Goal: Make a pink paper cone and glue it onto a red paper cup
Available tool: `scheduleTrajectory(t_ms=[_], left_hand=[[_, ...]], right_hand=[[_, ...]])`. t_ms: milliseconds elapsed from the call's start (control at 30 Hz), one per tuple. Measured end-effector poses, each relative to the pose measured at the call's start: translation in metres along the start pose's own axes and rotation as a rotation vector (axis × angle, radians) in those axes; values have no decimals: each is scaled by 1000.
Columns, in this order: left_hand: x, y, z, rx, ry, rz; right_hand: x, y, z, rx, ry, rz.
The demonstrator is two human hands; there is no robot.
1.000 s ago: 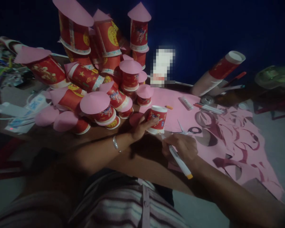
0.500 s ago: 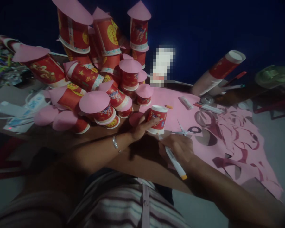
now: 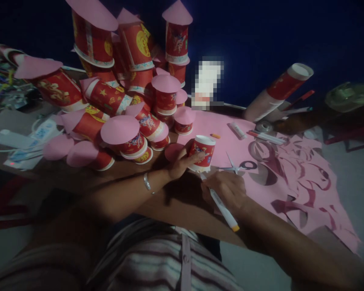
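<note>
While the left hand (image 3: 182, 161) wraps its fingers round a cup (image 3: 204, 152), its inside hard to see, the right hand (image 3: 227, 188) grips a pen (image 3: 223, 207) at the cup's near end.

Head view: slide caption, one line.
Left hand holds a red cup while the right hand holds a white pen near the cup's lower edge; pink-topped cups cluster to the left.

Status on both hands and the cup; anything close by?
Left hand: gripping red printed paper cup. Right hand: holding white pen-shaped tool with orange end, tip near cup's lower edge. Open silver scissors close by, on pink paper.
</note>
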State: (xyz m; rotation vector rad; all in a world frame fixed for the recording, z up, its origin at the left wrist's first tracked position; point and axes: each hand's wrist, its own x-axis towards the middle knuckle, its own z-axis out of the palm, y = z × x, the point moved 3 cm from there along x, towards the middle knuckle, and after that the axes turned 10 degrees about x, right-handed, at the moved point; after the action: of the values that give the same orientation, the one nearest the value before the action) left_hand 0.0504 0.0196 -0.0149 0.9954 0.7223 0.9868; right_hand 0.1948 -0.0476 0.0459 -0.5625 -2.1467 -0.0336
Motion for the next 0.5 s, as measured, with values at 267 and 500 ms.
scheduleTrajectory(t_ms=[267, 500], left_hand=[[1, -1, 0, -10, 6, 10], [0, 1, 1, -1, -2, 15]], right_hand=[[6, 2, -6, 51, 20, 14], [9, 2, -6, 14, 6, 50]])
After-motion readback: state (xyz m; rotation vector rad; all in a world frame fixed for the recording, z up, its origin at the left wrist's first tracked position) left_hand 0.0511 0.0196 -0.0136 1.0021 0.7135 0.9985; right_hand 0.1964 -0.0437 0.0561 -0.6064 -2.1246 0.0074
